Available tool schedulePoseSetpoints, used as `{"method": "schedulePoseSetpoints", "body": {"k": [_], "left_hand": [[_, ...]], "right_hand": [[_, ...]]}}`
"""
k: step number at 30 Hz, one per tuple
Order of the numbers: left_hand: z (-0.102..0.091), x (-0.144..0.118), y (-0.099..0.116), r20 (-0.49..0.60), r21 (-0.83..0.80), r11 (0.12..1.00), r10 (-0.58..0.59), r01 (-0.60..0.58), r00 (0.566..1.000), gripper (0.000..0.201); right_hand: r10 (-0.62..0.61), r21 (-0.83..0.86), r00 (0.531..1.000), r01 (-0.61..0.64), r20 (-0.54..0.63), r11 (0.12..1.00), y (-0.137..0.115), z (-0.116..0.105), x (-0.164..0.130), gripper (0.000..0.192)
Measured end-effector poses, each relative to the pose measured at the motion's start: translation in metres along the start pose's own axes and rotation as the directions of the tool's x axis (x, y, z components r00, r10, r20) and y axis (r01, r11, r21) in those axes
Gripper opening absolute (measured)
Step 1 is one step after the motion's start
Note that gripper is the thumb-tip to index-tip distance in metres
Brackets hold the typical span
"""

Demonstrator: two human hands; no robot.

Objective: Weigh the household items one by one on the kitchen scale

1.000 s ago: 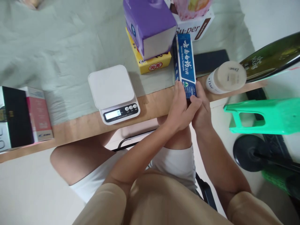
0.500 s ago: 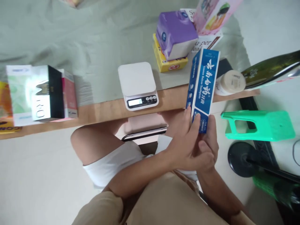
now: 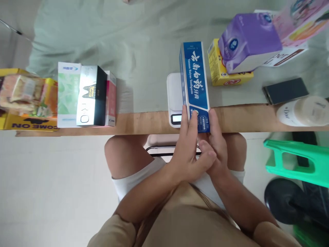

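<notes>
A blue toothpaste box [image 3: 195, 79] with white lettering is held between my two hands, its near end toward me. My left hand [image 3: 189, 147] grips the near left side, with fingers lying along the box. From the right, my right hand [image 3: 218, 147] holds the near end, one finger along the edge and its lower part hidden. Beneath or just behind the box is a white kitchen scale [image 3: 174, 91], its right part covered; whether the box touches it I cannot tell. The scale's display is lit, but its digits are unreadable.
On the right are a yellow box [image 3: 217, 65], a purple pack [image 3: 249, 43], a phone [image 3: 286, 91] and a white bottle [image 3: 303, 111]. Several cartons, including a black-and-silver box [image 3: 92, 97], stand left. A green stool [image 3: 298, 161] is below the table's wooden edge [image 3: 144, 121].
Both hands have carried the toothpaste box left, from beside the scale to over its right part. The camera view has also shifted, showing more on the left.
</notes>
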State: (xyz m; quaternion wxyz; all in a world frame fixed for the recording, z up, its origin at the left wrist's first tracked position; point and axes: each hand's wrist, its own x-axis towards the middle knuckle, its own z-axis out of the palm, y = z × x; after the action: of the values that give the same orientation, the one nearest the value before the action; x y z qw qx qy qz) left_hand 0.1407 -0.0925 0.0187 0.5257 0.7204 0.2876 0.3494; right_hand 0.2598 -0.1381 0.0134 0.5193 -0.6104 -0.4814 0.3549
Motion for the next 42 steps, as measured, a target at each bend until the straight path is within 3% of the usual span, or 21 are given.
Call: {"method": "schedulePoseSetpoints", "body": {"k": [7, 21, 23, 26, 28, 30, 34, 38, 42], "left_hand": [[-0.006, 0.013, -0.005, -0.005, -0.029, 0.999, -0.044, 0.044, 0.999, 0.085], [0.000, 0.009, -0.015, -0.061, -0.012, 0.997, -0.077, 0.076, 0.995, 0.076], [-0.010, 0.008, -0.021, -0.097, 0.052, 0.999, -0.008, 0.013, 0.995, 0.076], [-0.039, 0.007, -0.032, -0.203, 0.185, 0.979, 0.121, -0.083, 0.972, 0.062], [-0.061, 0.005, -0.040, -0.280, 0.215, 0.975, 0.110, -0.049, 0.954, 0.039], [-0.078, 0.003, -0.046, -0.331, 0.171, 0.984, 0.015, 0.044, 0.943, 0.038], [-0.089, -0.002, -0.045, -0.400, 0.109, 0.981, -0.103, 0.159, 0.911, 0.051], [-0.085, 0.001, -0.041, -0.402, 0.131, 0.975, -0.112, 0.178, 0.909, 0.053], [-0.083, 0.007, -0.051, -0.356, 0.183, 0.973, -0.067, 0.140, 0.932, 0.061]], "right_hand": [[0.023, 0.011, 1.000, -0.023, -0.012, 1.000, 0.000, 0.005, 0.015, 0.078], [0.018, -0.008, 0.999, -0.018, 0.026, 1.000, 0.016, 0.004, 0.015, 0.077], [-0.023, -0.015, 0.999, 0.023, -0.028, 1.000, 0.023, -0.001, 0.019, 0.072], [-0.110, 0.015, 0.961, 0.117, -0.252, 0.993, 0.037, -0.019, 0.032, 0.050], [-0.105, 0.073, 0.908, 0.147, -0.405, 0.986, 0.047, -0.035, 0.044, 0.032], [-0.046, 0.156, 0.875, 0.137, -0.481, 0.978, 0.056, -0.048, 0.054, 0.029], [0.035, 0.271, 0.857, 0.123, -0.514, 0.955, 0.066, -0.061, 0.065, 0.039], [0.062, 0.255, 0.844, 0.089, -0.533, 0.963, 0.069, -0.062, 0.064, 0.041], [0.057, 0.156, 0.860, 0.026, -0.507, 0.987, 0.072, -0.062, 0.061, 0.043]]}}
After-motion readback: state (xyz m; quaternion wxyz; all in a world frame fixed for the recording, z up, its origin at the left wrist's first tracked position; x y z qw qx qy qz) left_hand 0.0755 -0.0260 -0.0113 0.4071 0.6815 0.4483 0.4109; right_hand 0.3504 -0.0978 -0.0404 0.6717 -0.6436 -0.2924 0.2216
